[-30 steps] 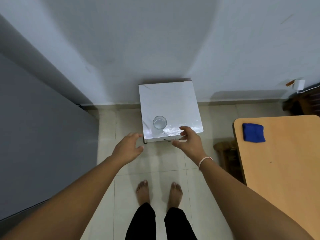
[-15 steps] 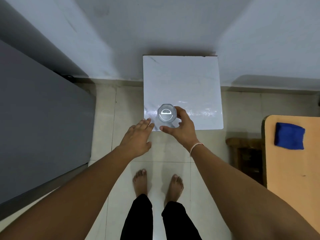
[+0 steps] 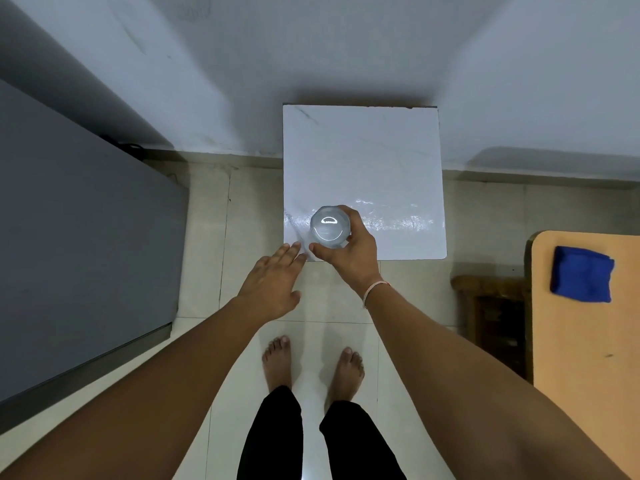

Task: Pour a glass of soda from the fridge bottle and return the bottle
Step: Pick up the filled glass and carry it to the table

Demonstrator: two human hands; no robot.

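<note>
A clear empty glass stands on the near left part of a small white square table against the wall. My right hand is wrapped around the glass, thumb on its near side and fingers on its right. My left hand hovers just left of the glass at the table's front left corner, fingers spread and holding nothing. The grey fridge stands shut on the left. No soda bottle is in view.
A wooden table with a folded blue cloth lies on the right, with a dark wooden stool beside it. My bare feet stand on the pale tiled floor in front of the white table.
I have stepped closer to the white table. My right hand moved from the table's front edge to the glass and closed around it. My left hand came up beside the glass.
</note>
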